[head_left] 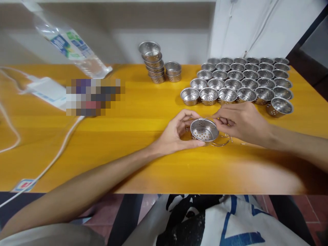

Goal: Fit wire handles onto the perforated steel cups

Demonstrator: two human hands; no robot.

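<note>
Left hand (176, 133): clamps perforated steel basket (204, 132), likely for steadiness
Right hand (239, 119): apparently pinches wire (205, 119), opposite that grip

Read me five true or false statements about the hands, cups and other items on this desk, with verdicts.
1. The left grip holds a perforated metal cup. True.
2. The held cup's opening faces down. False: it faces up.
3. Bent wires lie on the orange desk near the right grip. True.
4. The right grip is left of the held cup. False: it is on the cup's right.
5. A plastic bottle is left of the taller cup stack. True.
</note>
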